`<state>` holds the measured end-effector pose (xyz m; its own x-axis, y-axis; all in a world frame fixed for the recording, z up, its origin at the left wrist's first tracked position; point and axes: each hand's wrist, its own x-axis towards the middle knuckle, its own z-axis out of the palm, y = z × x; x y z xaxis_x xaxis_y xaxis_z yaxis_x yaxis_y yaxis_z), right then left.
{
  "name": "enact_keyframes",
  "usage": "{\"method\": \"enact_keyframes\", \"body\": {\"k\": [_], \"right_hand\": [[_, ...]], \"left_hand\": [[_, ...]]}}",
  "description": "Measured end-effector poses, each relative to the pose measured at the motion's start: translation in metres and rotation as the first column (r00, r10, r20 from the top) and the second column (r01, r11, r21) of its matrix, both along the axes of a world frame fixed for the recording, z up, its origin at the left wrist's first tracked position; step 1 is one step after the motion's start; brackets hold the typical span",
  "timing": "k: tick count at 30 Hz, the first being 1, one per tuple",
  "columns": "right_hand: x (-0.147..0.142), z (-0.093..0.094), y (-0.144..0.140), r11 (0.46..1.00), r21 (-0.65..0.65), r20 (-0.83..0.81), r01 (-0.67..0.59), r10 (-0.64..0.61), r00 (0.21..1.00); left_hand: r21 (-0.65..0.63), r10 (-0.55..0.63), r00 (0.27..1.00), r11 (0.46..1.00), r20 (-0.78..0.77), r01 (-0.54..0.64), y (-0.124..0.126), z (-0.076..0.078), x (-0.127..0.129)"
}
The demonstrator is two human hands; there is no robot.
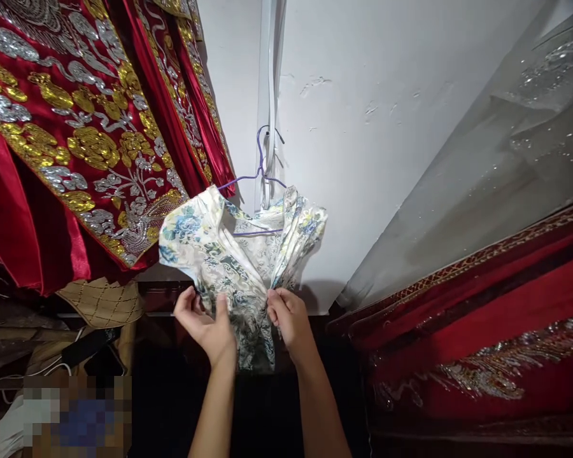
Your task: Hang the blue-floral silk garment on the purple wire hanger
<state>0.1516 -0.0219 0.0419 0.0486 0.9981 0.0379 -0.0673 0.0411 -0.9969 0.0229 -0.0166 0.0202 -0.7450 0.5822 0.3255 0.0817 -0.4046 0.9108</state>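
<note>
A floral blouse (236,289), white with blue, green and yellow flowers, hangs on a purple wire hanger (259,172) in front of the wall. Its V-shaped neck opening faces me, and the lower part falls into shadow. My right hand (285,315) is closed, pinching the front edge of the blouse near the bottom of the neckline. At the blouse's left side is my left hand (209,323), with thumb and fingers spread apart. Whether its thumb touches the cloth I cannot tell.
A red garment (95,146) with gold and silver embroidery hangs at the left. Sheer sparkling fabric (458,165) and a red embroidered garment (482,324) hang at the right. Behind the blouse stands a white wall (353,114). A dark phone (105,364) and cables lie lower left.
</note>
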Motion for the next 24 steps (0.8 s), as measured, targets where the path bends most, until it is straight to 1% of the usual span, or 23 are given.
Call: {"method": "enact_keyframes", "body": {"k": [1, 2, 3, 4, 5, 6, 7, 11, 13, 15, 17, 19, 22, 24], "right_hand": [[-0.001, 0.001, -0.001, 1.0, -0.003, 0.033, -0.03, 0.03, 0.999], [-0.001, 0.003, -0.002, 0.998, 0.001, 0.07, -0.059, 0.058, 0.996], [-0.003, 0.006, -0.003, 0.997, 0.009, 0.106, -0.078, 0.076, 0.991], [-0.004, 0.008, -0.004, 0.996, 0.016, 0.137, -0.09, 0.087, 0.987], [-0.004, 0.01, -0.004, 0.995, 0.017, 0.157, -0.095, 0.091, 0.983], [-0.004, 0.012, -0.005, 0.995, 0.012, 0.166, -0.097, 0.093, 0.982], [-0.004, 0.014, -0.005, 0.995, 0.0, 0.167, -0.103, 0.101, 0.981], [-0.003, 0.017, -0.006, 0.991, -0.036, 0.105, -0.126, 0.129, 0.986], [-0.002, 0.021, -0.005, 0.994, -0.036, 0.062, -0.099, 0.102, 0.993], [0.0, 0.028, -0.001, 0.998, -0.039, 0.027, -0.051, 0.052, 0.998], [0.002, 0.043, 0.01, 1.0, -0.025, 0.028, 0.005, -0.004, 1.0], [0.003, 0.064, 0.028, 0.999, 0.019, 0.028, 0.037, -0.037, 0.999], [-0.001, 0.101, 0.061, 0.991, 0.13, -0.015, 0.022, -0.02, 1.0], [-0.007, 0.124, 0.079, 0.978, 0.206, -0.055, 0.035, -0.024, 0.998]], "left_hand": [[0.009, -0.062, 0.995, 0.998, -0.078, 0.063, -0.001, -0.003, 0.006], [-0.021, -0.197, 0.972, 0.98, -0.13, 0.196, -0.002, -0.005, 0.012], [-0.075, -0.361, 0.922, 0.932, -0.138, 0.353, -0.004, -0.008, 0.017], [-0.13, -0.514, 0.85, 0.856, -0.114, 0.5, -0.006, -0.009, 0.021], [-0.17, -0.624, 0.777, 0.777, -0.079, 0.606, -0.008, -0.01, 0.023], [-0.193, -0.687, 0.725, 0.719, -0.051, 0.668, -0.009, -0.01, 0.023], [-0.202, -0.715, 0.698, 0.691, -0.041, 0.695, -0.009, -0.009, 0.022], [-0.242, -0.762, 0.641, 0.641, -0.089, 0.729, -0.01, -0.002, 0.015], [-0.249, -0.774, 0.623, 0.629, -0.111, 0.737, -0.008, 0.0, 0.013], [-0.245, -0.781, 0.607, 0.623, -0.148, 0.743, -0.006, 0.0, 0.012], [-0.253, -0.781, 0.59, 0.624, -0.203, 0.739, -0.003, -0.001, 0.012], [-0.283, -0.772, 0.574, 0.635, -0.273, 0.719, 0.001, -0.002, 0.009], [-0.338, -0.748, 0.542, 0.66, -0.383, 0.671, 0.006, -0.004, 0.003], [-0.379, -0.74, 0.512, 0.667, -0.437, 0.641, 0.01, -0.006, -0.003]]}}
